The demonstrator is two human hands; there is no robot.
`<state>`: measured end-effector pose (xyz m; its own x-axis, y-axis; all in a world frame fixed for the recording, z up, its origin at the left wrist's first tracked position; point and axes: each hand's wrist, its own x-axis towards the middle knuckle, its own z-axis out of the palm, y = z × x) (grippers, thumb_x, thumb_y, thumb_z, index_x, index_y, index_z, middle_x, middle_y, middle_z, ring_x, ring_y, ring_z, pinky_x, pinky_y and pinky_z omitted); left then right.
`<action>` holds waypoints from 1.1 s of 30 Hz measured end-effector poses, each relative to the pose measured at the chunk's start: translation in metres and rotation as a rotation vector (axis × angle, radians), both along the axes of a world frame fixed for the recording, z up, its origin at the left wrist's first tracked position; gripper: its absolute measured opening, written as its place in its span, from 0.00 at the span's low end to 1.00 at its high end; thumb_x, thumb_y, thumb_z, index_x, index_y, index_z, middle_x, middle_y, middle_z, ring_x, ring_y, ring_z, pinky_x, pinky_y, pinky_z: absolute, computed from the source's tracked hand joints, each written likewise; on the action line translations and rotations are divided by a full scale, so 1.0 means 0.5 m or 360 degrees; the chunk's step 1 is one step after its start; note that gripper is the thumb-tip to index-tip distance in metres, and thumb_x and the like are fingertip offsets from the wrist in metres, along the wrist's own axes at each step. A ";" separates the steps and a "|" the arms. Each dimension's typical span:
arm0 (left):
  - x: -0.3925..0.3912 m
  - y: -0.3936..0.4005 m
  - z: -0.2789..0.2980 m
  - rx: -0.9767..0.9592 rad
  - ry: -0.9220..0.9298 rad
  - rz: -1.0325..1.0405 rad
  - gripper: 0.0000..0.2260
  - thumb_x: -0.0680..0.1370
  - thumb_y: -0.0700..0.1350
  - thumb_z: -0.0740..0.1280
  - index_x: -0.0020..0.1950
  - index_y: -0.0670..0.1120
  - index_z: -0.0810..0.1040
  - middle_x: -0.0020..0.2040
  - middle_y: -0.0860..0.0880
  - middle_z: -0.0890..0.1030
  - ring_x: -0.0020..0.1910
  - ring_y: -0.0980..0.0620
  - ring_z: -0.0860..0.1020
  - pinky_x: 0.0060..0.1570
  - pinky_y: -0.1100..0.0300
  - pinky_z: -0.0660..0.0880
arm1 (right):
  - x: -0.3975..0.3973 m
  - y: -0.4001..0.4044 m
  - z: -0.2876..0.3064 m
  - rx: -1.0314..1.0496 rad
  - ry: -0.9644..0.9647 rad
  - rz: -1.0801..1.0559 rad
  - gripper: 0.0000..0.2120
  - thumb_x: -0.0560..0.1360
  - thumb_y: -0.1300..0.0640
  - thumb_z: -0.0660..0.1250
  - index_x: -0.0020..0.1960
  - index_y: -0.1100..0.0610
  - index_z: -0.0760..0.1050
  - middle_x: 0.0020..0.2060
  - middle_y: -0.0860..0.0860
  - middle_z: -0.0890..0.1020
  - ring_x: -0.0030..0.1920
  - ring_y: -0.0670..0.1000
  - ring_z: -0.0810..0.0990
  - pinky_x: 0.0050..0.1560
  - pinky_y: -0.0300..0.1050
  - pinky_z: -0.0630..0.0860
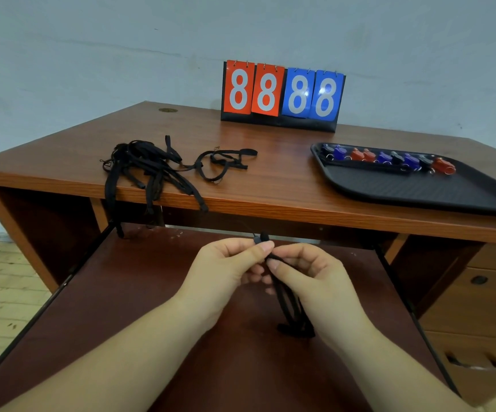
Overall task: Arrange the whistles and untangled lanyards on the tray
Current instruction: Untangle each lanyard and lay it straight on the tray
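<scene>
both hands work over the pull-out shelf (157,292) below the table (270,179): the left hand (226,272) has its grip pinched on the clip end of a black lanyard (288,295), the right hand (309,281) has its grip curled round the strap just beside it, and the rest hangs between the wrists. the risk is a pull that tightens the bunched loops instead of freeing them. the tangled pile (151,165) lies at the table's front edge with straps already dangling over it, so a snag could drag it off. the tray (419,191), well apart on the right, carries the whistles (386,159) along its far side, with a strap below them; its near part looks open, though it overhangs the table edge slightly.
</scene>
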<state>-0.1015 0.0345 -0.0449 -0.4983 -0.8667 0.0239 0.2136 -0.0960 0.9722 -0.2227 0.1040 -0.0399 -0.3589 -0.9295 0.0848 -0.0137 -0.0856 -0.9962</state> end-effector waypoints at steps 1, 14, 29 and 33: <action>0.001 -0.001 0.000 -0.0005 0.0004 0.0011 0.06 0.73 0.41 0.69 0.37 0.44 0.83 0.30 0.47 0.78 0.30 0.54 0.77 0.33 0.64 0.76 | 0.002 -0.001 0.000 0.0018 -0.0054 0.0033 0.06 0.71 0.65 0.70 0.46 0.57 0.80 0.40 0.54 0.85 0.41 0.52 0.85 0.44 0.45 0.82; 0.012 -0.033 0.015 0.0299 0.0217 0.0258 0.06 0.73 0.39 0.69 0.36 0.45 0.77 0.27 0.52 0.76 0.27 0.59 0.76 0.30 0.67 0.76 | -0.047 -0.011 0.009 0.0133 -0.0103 0.0251 0.06 0.71 0.65 0.69 0.43 0.57 0.83 0.25 0.49 0.76 0.27 0.44 0.72 0.27 0.34 0.69; 0.055 -0.082 0.036 0.0329 0.0376 0.0488 0.02 0.75 0.41 0.67 0.42 0.45 0.77 0.28 0.53 0.79 0.28 0.60 0.78 0.31 0.68 0.77 | -0.132 -0.013 0.030 0.0068 -0.0217 -0.0079 0.06 0.70 0.69 0.68 0.42 0.61 0.81 0.29 0.51 0.82 0.31 0.45 0.82 0.33 0.34 0.78; 0.058 -0.080 0.035 0.0190 0.0258 0.0492 0.04 0.75 0.39 0.67 0.41 0.45 0.76 0.27 0.53 0.78 0.27 0.59 0.77 0.31 0.67 0.77 | -0.130 -0.015 0.029 0.0055 -0.0224 -0.0192 0.05 0.70 0.70 0.69 0.41 0.61 0.81 0.31 0.52 0.83 0.33 0.46 0.83 0.35 0.35 0.79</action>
<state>-0.0726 -0.0056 -0.0274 -0.2102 -0.9772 -0.0295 0.4009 -0.1137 0.9090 -0.2876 0.0966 -0.0254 -0.4739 -0.8806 -0.0055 0.1178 -0.0572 -0.9914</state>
